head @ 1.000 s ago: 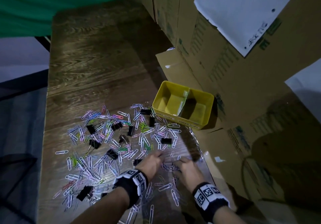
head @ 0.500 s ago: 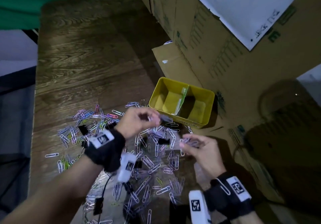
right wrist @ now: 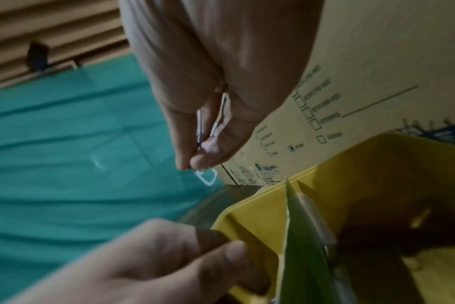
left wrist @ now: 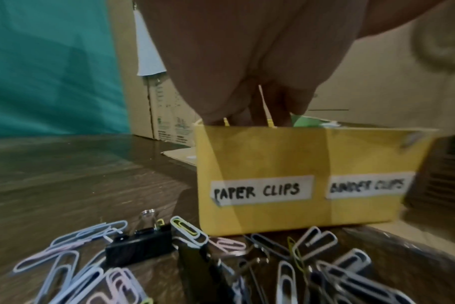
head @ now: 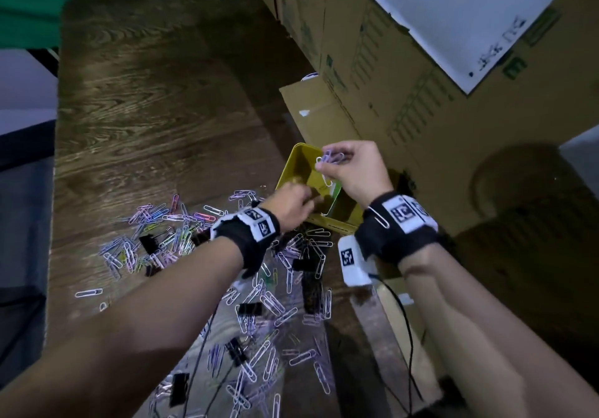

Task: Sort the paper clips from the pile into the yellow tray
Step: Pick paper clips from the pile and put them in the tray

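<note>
A dark wood-grain table (head: pixel 155 99) is seen, with a yellow tray (head: pixel 299 161) set at its right edge. Coloured paper clips (head: pixel 272 304) are scattered on the tabletop just before and left of the tray, black binder clips (head: pixel 249 309) being mixed among them (one beside the tray's front wall).

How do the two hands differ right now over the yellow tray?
The right hand pinches a bunch of paper clips above the yellow tray; the left hand shows no clips. The right hand hangs higher; the left hand sits low at the near rim. Both are over the compartment labelled PAPER CLIPS.
</note>
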Demonstrator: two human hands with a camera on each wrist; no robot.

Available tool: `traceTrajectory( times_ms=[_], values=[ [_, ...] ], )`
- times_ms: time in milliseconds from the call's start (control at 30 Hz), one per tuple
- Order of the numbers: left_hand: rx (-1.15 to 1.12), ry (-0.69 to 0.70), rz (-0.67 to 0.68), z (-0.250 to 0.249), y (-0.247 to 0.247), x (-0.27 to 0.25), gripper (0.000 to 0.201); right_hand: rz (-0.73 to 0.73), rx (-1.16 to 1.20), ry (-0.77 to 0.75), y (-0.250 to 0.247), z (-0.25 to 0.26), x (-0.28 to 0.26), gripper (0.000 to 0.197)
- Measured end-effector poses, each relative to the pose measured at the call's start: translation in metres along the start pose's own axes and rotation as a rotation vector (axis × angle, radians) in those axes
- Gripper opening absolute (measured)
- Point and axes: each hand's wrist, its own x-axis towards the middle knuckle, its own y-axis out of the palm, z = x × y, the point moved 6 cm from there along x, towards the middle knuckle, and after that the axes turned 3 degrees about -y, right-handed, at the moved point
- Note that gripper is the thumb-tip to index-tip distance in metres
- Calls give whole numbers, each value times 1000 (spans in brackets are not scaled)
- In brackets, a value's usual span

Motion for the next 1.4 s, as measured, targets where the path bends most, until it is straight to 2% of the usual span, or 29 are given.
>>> traceTrajectory(
  times_ms=[67,167,233,267,300,367,433,500,567,633,733,800,867,933,1000,1100,1133,1200,1233,1300,1333,1400],
  values=[
    [99,98,-19,-5,6,-14,27,34,-138,-5,14,-10,17,26],
    [143,253,-205,0,10,-38,23,120,-402,-34,36,-24,29,27],
    [97,249,-315,9,14,-56,22,223,-562,-65,47,-29,28,33],
    [88,230,-320,13,19,-63,20,273,-610,-77,51,-30,24,38],
    [97,211,-281,16,27,-70,20,301,-639,-95,52,-30,19,40],
    [146,160,-94,22,50,-75,25,272,-608,-180,50,-21,6,34],
    [230,106,66,26,72,-75,34,194,-402,-250,43,-10,-18,25],
    [269,82,111,27,89,-72,38,180,-196,-222,35,-14,-49,18],
    [265,47,100,27,97,-70,38,236,-187,-147,33,-36,-79,10],
    [260,-16,119,32,103,-69,40,383,-319,-25,36,-65,-106,3],
    [318,14,115,34,108,-67,52,746,-481,258,43,-117,-147,14],
    [302,49,73,34,102,-69,48,1001,-487,381,52,-142,-178,25],
    [286,90,38,38,94,-73,43,1187,-522,454,61,-158,-201,25],
    [324,70,47,52,87,-80,45,1272,-583,416,68,-167,-214,17],
    [409,12,92,70,83,-88,48,1236,-584,373,75,-174,-216,17],
    [458,-43,160,85,76,-100,55,1000,-439,323,82,-176,-200,9],
    [454,-3,142,80,72,-104,53,921,-439,280,80,-173,-193,10],
    [411,127,89,56,69,-118,38,797,-452,236,72,-169,-182,14],
    [364,185,109,42,74,-129,28,739,-455,219,66,-166,-178,12],
    [331,260,253,17,95,-156,21,596,-477,166,51,-161,-172,13],
    [358,300,332,8,109,-170,28,528,-515,134,44,-160,-172,22],
    [446,365,402,-7,131,-186,49,450,-627,68,37,-160,-173,57]
  ],
)
